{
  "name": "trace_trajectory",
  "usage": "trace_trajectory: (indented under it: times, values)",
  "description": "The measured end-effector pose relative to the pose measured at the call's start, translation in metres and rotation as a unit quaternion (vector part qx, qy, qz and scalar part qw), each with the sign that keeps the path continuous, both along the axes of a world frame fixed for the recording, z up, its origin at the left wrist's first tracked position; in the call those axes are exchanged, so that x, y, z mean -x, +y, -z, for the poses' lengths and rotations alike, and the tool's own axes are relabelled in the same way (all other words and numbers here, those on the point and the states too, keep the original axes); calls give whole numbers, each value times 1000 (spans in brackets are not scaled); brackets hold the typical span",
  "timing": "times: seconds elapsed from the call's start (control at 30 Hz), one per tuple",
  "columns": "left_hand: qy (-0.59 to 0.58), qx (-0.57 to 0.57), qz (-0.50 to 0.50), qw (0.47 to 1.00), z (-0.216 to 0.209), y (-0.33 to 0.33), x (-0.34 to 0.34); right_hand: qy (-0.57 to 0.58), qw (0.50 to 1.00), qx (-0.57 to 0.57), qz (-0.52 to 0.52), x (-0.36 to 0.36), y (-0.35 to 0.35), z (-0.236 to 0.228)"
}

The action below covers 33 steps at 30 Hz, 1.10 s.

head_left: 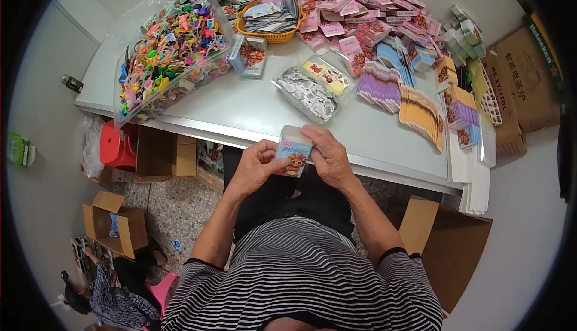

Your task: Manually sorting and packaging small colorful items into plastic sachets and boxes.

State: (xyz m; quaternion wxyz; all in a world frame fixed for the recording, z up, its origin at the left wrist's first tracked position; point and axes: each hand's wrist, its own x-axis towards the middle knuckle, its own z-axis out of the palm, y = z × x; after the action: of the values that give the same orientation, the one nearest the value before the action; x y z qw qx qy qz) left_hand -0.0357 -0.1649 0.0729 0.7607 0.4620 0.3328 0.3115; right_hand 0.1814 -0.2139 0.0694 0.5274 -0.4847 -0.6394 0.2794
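A small light-blue carton with a cartoon figure on its front is held upright in front of my body, at the table's near edge. My left hand grips its left side, thumb across the front. My right hand closes on its right side, with fingers at the pale top end. Whether that end is open, I cannot make out. Beyond the carton lies a clear plastic bag of small black-and-white packets, with a yellow printed piece near its top.
A clear bin of colourful small toys stands left. A yellow basket holds flat packets. Pink boxes are heaped at the back. Purple flat cartons and orange ones fan out right. Another person sits lower left.
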Motion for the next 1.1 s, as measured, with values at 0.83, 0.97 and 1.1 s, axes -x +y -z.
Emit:
trace_trajectory:
  times: [0.83,0.97,1.1]
  values:
    - [88,-99,-238,962,82,222,111,-565,821,75,-32,104,549,-29]
    - [83,-138,-250,955,99,223,113,-568,822,25,-32,113,558,-16]
    - [78,-149,-244,955,96,227,116,-584,801,80,-106,105,575,-37]
